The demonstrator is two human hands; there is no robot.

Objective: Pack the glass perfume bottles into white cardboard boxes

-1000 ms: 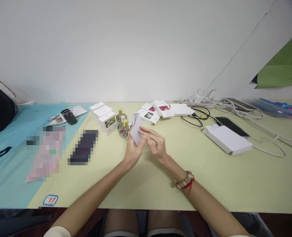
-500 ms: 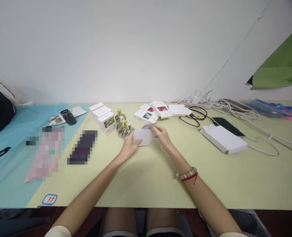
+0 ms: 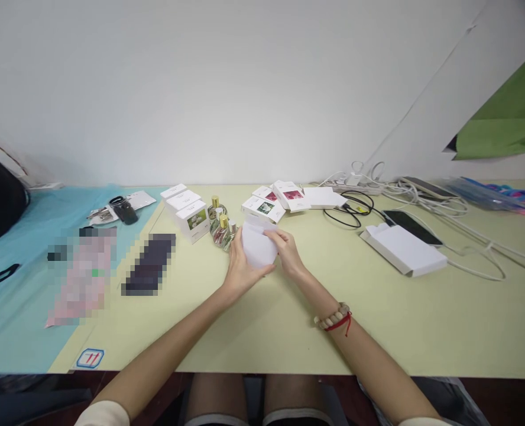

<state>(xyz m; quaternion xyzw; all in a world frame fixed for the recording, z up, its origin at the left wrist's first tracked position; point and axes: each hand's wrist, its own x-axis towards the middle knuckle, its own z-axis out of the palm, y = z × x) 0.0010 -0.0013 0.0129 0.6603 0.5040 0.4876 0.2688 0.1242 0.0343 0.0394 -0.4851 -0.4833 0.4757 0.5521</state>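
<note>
"Holding what, the left hand [image 3: 243, 265]?"

"A white carton [image 3: 259, 245], plain face showing. Fingers curl round its left side, thumb along the lower edge."

"And the right hand [image 3: 289, 253]?"

"Gripping the same carton. Thumb and fingers pinch its upper right edge. Bead bracelet [image 3: 333, 318] with red cord on that wrist."

"Position of the carton?"

"Between the two hands, just right of some glass bottles [image 3: 222, 235]. Whether it touches the yellow surface [image 3: 262, 337] cannot be told; its inside is hidden too."

"The bottles?"

"At least four, standing close together, gold and silver caps. To their left, three upright boxes [image 3: 194, 220] in a row, white, the nearest with a flower picture on its front."

"Beyond the hands?"

"Printed cartons [image 3: 265, 208], lying overlapped, flower panels up."

"Right side?"

"A plain flat box [image 3: 404, 249], lying just beside a dark-screened device [image 3: 415, 228]. A black cable [image 3: 355, 225] loops behind."

"Left side?"

"Blue cloth [image 3: 14, 319], a black jar [image 3: 126, 211] tilted on it. Near the cloth, a dark item [image 3: 149, 266], blurred to blocks, not identifiable."
</note>
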